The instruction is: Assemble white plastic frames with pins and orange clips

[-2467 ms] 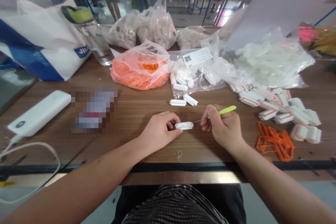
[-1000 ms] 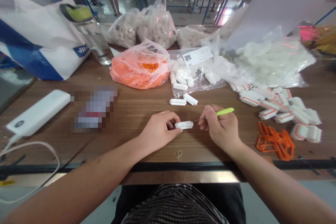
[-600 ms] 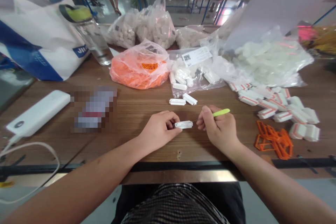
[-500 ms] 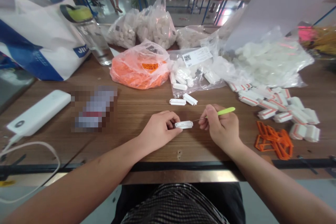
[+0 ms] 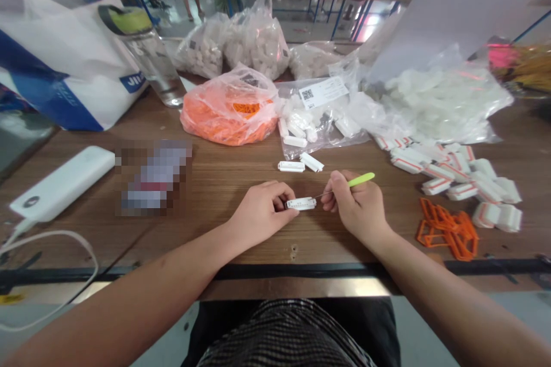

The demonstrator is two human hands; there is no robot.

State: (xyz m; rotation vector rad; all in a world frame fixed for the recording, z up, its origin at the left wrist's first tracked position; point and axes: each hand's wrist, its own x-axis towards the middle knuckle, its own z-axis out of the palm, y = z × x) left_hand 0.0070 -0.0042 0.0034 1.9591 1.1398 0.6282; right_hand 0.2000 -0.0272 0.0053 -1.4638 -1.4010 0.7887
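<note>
Okay: white power bank [image 5: 60,184] far left, orange parts in a clear poly bag [image 5: 228,114] ahead. Your left hand [image 5: 262,210] pinches a white plastic tag [image 5: 301,203] above the wooden table [image 5: 215,241]; your right hand [image 5: 357,203] pinches a green-handled needle [image 5: 360,180], tip at the tag's right end. Orange plastic frames [image 5: 447,230] far right.

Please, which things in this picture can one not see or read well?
In the head view:
- Printing on the white plastic piece: too small to read.
- Its underside: hidden by the left hand.
- Wire tip of the green-handled tool: too thin to follow.
- Pixelated item: blurred, kind unknown.
</note>
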